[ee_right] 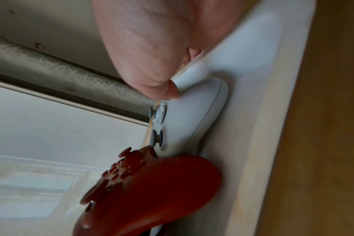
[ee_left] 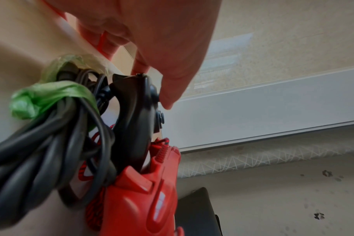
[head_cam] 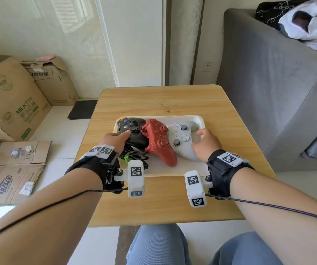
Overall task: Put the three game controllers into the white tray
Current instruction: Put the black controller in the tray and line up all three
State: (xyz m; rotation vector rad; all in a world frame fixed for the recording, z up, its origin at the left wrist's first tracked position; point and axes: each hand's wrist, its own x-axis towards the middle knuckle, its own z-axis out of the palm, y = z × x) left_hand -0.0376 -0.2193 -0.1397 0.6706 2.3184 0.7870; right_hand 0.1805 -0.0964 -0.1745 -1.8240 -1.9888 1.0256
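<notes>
Three controllers lie side by side in the white tray (head_cam: 184, 117) on the wooden table. The black controller (head_cam: 135, 131) is at the left, and its bundled black cable (head_cam: 134, 157) carries a green tie. My left hand (head_cam: 120, 137) grips its near handle, thumb on its face (ee_left: 135, 115). The red controller (head_cam: 159, 141) lies in the middle, tilted against the black one. The white controller (head_cam: 182, 139) is at the right. My right hand (head_cam: 203, 141) grips its right handle, thumb on top (ee_right: 190, 111). Red shell (ee_right: 152, 191) touches the white one.
The tray (ee_right: 253, 127) sits mid-table, with bare wood (head_cam: 163, 100) behind it and in front. Cardboard boxes (head_cam: 14, 96) stand on the floor at the left, with a black mat (head_cam: 83, 109) beyond them. A grey sofa (head_cam: 276, 83) flanks the table's right side.
</notes>
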